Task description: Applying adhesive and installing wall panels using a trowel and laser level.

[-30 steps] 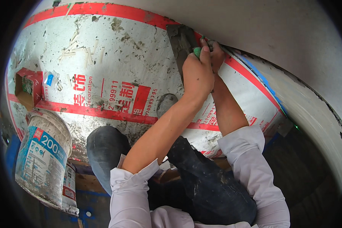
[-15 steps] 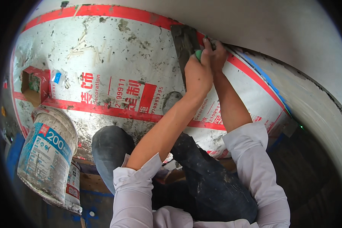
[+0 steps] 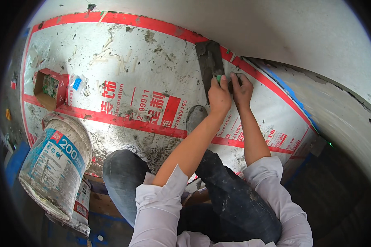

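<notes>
My left hand (image 3: 219, 97) is closed round the green handle of a plastering trowel, mostly hidden by the fingers. The trowel's long blade (image 3: 209, 57), smeared with dark grey mortar, points away from me toward the foot of the wall. Close beside it on the right, my right hand (image 3: 242, 87) has its fingers curled and pinched together; whatever they hold is too small and hidden to name. Both hands are over the white and red protective sheet (image 3: 165, 61), which carries dark crumbs of mortar.
A dirty white and blue bucket (image 3: 55, 158) stands at the left. Past it sits an open cardboard box (image 3: 49, 88) of small pieces, with a blue item (image 3: 77, 83) beside it. Thin pale sticks (image 3: 107, 55) lie scattered. The wall (image 3: 276, 29) rises behind the sheet's far edge.
Both hands have drawn back from the foot of the wall toward me, the trowel with them. The right hand has left the wall's edge. The whole view has shifted slightly.
</notes>
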{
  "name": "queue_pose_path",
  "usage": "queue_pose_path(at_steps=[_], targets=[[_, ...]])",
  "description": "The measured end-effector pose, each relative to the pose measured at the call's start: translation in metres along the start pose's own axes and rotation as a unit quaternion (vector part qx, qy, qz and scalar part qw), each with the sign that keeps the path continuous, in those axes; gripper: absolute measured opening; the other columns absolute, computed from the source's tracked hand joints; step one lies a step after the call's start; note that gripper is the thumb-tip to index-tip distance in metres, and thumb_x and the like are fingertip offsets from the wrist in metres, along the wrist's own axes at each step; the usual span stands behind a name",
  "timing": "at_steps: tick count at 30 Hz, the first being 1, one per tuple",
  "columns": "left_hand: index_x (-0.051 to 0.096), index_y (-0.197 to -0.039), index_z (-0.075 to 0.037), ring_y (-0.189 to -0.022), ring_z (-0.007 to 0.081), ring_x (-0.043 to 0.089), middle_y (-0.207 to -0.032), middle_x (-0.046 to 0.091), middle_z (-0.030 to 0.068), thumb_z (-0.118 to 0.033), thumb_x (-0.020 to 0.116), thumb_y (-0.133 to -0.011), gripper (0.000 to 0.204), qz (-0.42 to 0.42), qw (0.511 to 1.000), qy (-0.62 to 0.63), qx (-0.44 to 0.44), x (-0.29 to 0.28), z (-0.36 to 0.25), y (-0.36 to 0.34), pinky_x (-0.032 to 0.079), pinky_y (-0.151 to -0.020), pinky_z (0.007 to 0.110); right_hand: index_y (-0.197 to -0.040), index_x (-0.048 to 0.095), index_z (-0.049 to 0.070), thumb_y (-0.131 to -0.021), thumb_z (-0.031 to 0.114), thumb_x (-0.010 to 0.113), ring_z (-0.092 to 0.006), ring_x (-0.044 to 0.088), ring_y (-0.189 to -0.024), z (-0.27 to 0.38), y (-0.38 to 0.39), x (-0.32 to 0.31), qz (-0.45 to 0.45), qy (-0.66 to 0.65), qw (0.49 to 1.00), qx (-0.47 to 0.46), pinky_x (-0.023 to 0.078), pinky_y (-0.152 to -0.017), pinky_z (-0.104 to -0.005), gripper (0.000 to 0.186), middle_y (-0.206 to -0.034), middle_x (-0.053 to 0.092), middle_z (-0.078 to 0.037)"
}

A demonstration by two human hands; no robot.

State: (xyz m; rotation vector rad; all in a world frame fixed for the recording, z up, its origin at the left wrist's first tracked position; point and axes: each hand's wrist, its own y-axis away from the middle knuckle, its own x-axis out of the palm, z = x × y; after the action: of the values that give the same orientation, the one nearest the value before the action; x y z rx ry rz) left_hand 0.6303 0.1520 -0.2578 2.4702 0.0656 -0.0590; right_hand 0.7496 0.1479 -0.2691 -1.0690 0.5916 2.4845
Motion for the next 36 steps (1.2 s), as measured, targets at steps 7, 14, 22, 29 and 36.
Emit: queue_pose_path(at_steps=[7, 14, 22, 29, 36], targets=[[0.066, -0.113, 0.004, -0.108, 0.0587, 0.069, -0.106, 0.074, 0.0371, -0.047, 0.055, -0.115, 0.052, 0.010, 0.999, -0.049, -0.008, -0.013, 0.007, -0.009, 0.055, -0.090, 0.060, -0.105, 0.069, -0.002, -0.114, 0.034, 0.062, -0.0366, 0.069, -0.076, 0.010, 0.031, 0.020, 0.042, -0.039, 0.996, -0.065, 0.055, -0.075, -0.0434, 0.038, -0.087, 0.073, -0.023], [0.070, -0.105, 0.005, -0.107, 0.0577, 0.070, -0.102, 0.074, 0.0364, -0.049, 0.060, -0.111, 0.056, 0.022, 0.993, -0.111, 0.013, -0.039, -0.002, -0.018, 0.055, -0.090, 0.060, -0.118, 0.064, 0.000, -0.119, 0.035, 0.048, -0.0456, 0.070, -0.089, 0.012, 0.045, 0.033, 0.120, -0.069, 0.987, -0.076, 0.055, -0.081, -0.0457, 0.038, -0.099, 0.071, -0.029], [0.071, -0.108, 0.000, -0.106, 0.0538, 0.070, -0.111, 0.075, 0.0286, -0.048, 0.059, -0.112, 0.050, 0.029, 0.968, -0.241, 0.061, -0.086, -0.017, -0.027, 0.055, -0.087, 0.061, -0.114, 0.062, 0.000, -0.118, 0.034, 0.049, -0.0557, 0.067, -0.095, 0.048, 0.048, 0.054, 0.141, -0.061, 0.986, -0.070, 0.053, -0.079, -0.0522, 0.037, -0.099, 0.069, -0.032], [0.071, -0.107, 0.000, -0.103, 0.0567, 0.070, -0.104, 0.075, 0.0317, -0.048, 0.059, -0.112, 0.050, 0.014, 0.975, -0.210, 0.075, -0.081, -0.004, -0.030, 0.055, -0.086, 0.062, -0.120, 0.065, 0.001, -0.117, 0.035, 0.051, -0.0520, 0.069, -0.093, 0.051, 0.058, 0.053, 0.125, -0.092, 0.986, -0.069, 0.054, -0.080, -0.0491, 0.038, -0.102, 0.070, -0.031], [0.072, -0.105, 0.002, -0.104, 0.0579, 0.069, -0.101, 0.074, 0.0356, -0.049, 0.060, -0.111, 0.053, 0.036, 0.982, -0.181, 0.031, -0.049, 0.004, -0.011, 0.055, -0.088, 0.062, -0.124, 0.068, 0.000, -0.117, 0.032, 0.054, -0.0448, 0.069, -0.090, 0.019, 0.067, 0.020, 0.120, -0.063, 0.990, -0.030, 0.055, -0.083, -0.0446, 0.035, -0.103, 0.073, -0.028]])
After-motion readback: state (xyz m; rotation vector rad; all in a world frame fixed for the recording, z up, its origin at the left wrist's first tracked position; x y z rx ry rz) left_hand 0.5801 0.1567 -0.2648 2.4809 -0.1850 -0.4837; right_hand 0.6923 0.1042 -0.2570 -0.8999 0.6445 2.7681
